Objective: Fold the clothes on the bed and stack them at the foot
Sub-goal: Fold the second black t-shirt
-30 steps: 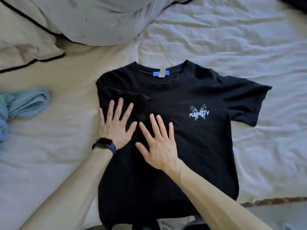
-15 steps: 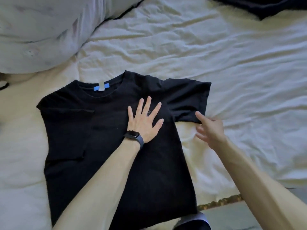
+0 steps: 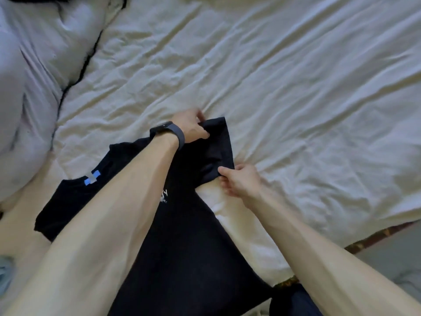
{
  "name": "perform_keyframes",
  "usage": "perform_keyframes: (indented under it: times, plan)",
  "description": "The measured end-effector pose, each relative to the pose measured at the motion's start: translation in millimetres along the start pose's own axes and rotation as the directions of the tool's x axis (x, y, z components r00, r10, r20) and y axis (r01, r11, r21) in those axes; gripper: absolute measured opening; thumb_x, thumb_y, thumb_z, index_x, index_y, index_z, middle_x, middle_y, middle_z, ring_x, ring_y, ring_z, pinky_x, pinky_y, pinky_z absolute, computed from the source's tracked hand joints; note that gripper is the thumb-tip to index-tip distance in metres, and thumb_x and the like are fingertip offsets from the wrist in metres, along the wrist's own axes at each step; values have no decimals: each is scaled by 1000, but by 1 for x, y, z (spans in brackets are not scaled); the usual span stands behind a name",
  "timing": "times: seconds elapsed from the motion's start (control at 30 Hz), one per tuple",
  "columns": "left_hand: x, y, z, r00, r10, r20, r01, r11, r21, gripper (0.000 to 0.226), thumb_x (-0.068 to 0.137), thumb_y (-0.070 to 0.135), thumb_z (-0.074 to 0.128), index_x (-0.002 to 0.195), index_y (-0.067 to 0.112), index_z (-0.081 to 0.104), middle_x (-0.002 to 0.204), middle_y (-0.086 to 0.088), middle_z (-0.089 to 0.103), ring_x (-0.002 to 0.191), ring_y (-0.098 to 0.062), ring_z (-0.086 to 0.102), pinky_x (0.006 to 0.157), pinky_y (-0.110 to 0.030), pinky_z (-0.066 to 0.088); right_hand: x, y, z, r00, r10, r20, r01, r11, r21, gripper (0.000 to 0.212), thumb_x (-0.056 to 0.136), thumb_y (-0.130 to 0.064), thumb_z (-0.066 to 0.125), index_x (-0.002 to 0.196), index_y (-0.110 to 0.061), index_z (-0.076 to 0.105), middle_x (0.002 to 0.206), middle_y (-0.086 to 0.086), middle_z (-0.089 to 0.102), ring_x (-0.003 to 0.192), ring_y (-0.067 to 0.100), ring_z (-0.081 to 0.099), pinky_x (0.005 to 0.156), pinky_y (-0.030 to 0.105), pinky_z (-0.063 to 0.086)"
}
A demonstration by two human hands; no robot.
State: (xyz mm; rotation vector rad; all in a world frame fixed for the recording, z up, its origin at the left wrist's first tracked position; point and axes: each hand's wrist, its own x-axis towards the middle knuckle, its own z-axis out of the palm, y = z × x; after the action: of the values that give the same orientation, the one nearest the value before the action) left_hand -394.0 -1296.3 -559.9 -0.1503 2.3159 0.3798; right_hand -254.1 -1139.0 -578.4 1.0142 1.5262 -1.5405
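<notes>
Black T-shirt lies face up on the bed, low in the view and left of centre. Its long axis runs from the blue-tagged collar at about 11 o'clock to the hem at about 5 o'clock, where the cloth passes out of the picture. From the white chest print one short sleeve juts toward 1 o'clock, and this sleeve is what the next move depends on.

Its cuff edge runs roughly from 12 to 6 o'clock. The left grip, with a dark watch on the wrist, pinches the cuff's 12 o'clock corner between thumb and fingers. To get there it reaches across the shirt, so its forearm covers much of the chest. The right grip pinches the 6 o'clock corner and comes in from 5 o'clock over bare sheet. Both grips are closed on the sleeve, one at each end of the cuff, and the rest of the shirt lies from them toward 7 to 8 o'clock.

The step in hand appears to be folding this side inward. That would mean carrying the cuff toward 8 o'clock, across the long axis, and laying it over the chest. The right grip is nearer the side seam, while the crossed left forearm lies in the fold's path and would have to draw back with it.

Beyond the shirt, a pale pillow lies at 10 o'clock, and a scrap of light blue cloth shows at 8 o'clock on the frame's edge.
</notes>
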Motion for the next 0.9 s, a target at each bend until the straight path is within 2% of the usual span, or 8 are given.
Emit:
perform_keyframes:
  times: [0.17, 0.33, 0.4, 0.47, 0.57, 0.67, 0.8, 0.9]
  plan:
    - [-20, 7, -40, 994, 100, 32, -94, 983, -155, 15, 83, 13, 72, 85, 28, 70, 90, -1, 71, 85, -16, 63, 71, -30, 51, -30, 0, 18, 962, -220, -160, 242, 961, 136, 9, 90, -29, 68, 92, -34, 60, 72, -13, 70, 63, 8, 70, 64, 33, 61]
    - [-108, -55, -50, 973, 66, -221, -173, 842, -511, 42, 73, -13, 73, 71, 29, 70, 119, 8, 61, 107, 12, 58, 95, -9, 40, -76, 15, 70, 782, -556, -283, 589, 807, 43, 23, 91, -19, 70, 93, -38, 58, 99, -9, 57, 81, 8, 65, 70, 29, 59]
    - [-148, -98, -46, 968, -37, -249, -103, 847, -522, 53, 68, -23, 68, 66, 31, 70, 123, 5, 60, 115, 6, 56, 102, -17, 40, -94, 41, 88, 650, -735, -195, 725, 676, -133, 22, 89, -7, 70, 98, -26, 64, 102, -7, 52, 79, 7, 59, 67, 24, 55]
    - [-181, -143, -31, 968, -137, -208, 44, 916, -398, 62, 64, -28, 54, 65, 32, 69, 122, 3, 59, 123, -9, 53, 103, -23, 36, -107, 73, 97, 629, -776, 56, 753, 589, -293, 18, 91, -10, 65, 104, -21, 65, 105, -7, 51, 78, 7, 54, 63, 31, 55]
    - [-211, -192, -4, 971, -237, 40, 238, 971, -38, 60, 69, -18, 52, 80, 39, 68, 122, 4, 54, 125, -21, 51, 94, -24, 36, -114, 113, 99, 795, -419, 438, 605, 590, -535, 31, 98, -31, 56, 130, -32, 54, 123, -13, 46, 90, 12, 58, 75, 38, 56]
    - [-202, -210, 7, 962, -255, 93, 259, 965, -32, 55, 75, -9, 57, 94, 43, 60, 127, 2, 56, 121, -23, 55, 89, -30, 42, -109, 125, 97, 927, -178, 329, 354, 705, -615, 50, 94, -51, 56, 139, -33, 46, 133, -15, 47, 101, 14, 62, 90, 32, 51]
    - [-151, -187, 7, 924, -328, -196, 213, 868, -449, 57, 83, 28, 78, 132, 29, 48, 121, 8, 54, 109, -15, 57, 88, -30, 43, -95, 102, 109, 980, 100, 173, -83, 991, -104, 68, 85, -59, 71, 141, -23, 54, 120, -18, 59, 89, 10, 73, 77, 31, 62]
    - [-115, -173, 8, 903, -393, -176, 283, 850, -444, 67, 81, 67, 68, 130, 24, 50, 110, 9, 59, 98, -14, 56, 82, -31, 42, -82, 75, 129, 936, 279, 212, -332, 902, 277, 71, 82, -56, 79, 137, -17, 58, 116, -9, 61, 83, 14, 76, 60, 29, 60]
